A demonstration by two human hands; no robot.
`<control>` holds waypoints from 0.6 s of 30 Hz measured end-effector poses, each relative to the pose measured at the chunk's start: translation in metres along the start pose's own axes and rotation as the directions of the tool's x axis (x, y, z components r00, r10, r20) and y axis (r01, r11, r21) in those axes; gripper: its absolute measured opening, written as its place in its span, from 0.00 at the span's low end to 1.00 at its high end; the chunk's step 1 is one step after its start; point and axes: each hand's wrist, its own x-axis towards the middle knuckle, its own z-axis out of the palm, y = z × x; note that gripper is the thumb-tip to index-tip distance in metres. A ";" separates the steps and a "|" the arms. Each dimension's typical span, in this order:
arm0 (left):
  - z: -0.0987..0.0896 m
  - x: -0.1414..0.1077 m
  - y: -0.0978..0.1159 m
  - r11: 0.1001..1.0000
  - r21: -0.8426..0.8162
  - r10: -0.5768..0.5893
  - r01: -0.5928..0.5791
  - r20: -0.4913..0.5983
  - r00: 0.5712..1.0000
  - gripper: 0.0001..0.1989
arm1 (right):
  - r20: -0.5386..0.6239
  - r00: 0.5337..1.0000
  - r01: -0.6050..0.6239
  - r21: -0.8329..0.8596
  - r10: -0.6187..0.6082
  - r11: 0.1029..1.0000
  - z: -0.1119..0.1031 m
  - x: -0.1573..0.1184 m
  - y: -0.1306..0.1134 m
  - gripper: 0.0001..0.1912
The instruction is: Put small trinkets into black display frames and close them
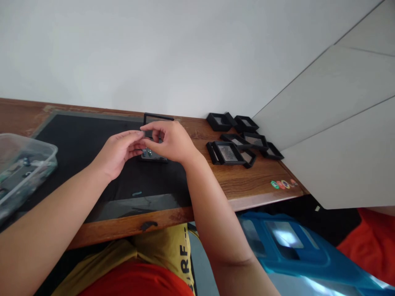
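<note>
My left hand (119,150) and my right hand (173,142) meet with thumbs and fingertips close together, both in a pinch. Whatever lies between the fingertips is too small or hidden to name. Just below and behind them, a black-framed display case (159,159) stands open on the dark mat (123,183), its lid (159,116) raised at the back. Small shiny pieces, bluish and pale, lie on its clear surface. My right hand covers much of the case.
Several black-framed cases (228,153) lie piled to the right on the wooden table (237,181). A clear plastic tub (43,150) holding small items stands at left. Round stickers (285,183) mark the table's right end. A blue plastic stool (308,246) is below.
</note>
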 end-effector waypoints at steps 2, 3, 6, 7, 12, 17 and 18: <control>0.001 0.000 0.000 1.000 0.001 0.004 -0.004 -0.007 1.000 0.15 | 0.003 1.000 0.000 -0.003 0.000 1.000 0.000 0.000 0.000 0.17; 0.001 -0.001 0.000 1.000 0.000 0.006 -0.006 -0.009 1.000 0.14 | 0.004 1.000 0.002 -0.003 -0.002 1.000 0.000 0.000 0.000 0.17; 0.001 -0.001 0.000 1.000 -0.017 -0.001 0.001 -0.009 1.000 0.14 | 0.002 1.000 0.010 -0.004 -0.010 1.000 -0.001 -0.001 -0.002 0.16; 0.001 -0.001 0.000 1.000 -0.025 -0.007 0.007 -0.009 1.000 0.13 | 0.000 1.000 0.008 -0.008 -0.008 1.000 -0.002 -0.001 -0.002 0.16; 0.001 0.000 0.002 1.000 -0.001 0.006 -0.006 -0.062 0.998 0.15 | 0.002 0.998 -0.070 -0.010 0.070 0.998 -0.011 -0.003 -0.003 0.16; 0.004 -0.001 0.005 0.986 0.128 0.126 -0.111 -0.117 0.985 0.12 | 0.156 0.956 -0.230 -0.120 0.247 0.966 -0.023 -0.004 -0.002 0.14; 0.004 -0.001 0.005 0.980 0.156 0.145 -0.125 -0.125 0.981 0.12 | 0.191 0.939 -0.257 -0.158 0.285 0.953 -0.024 -0.004 -0.001 0.14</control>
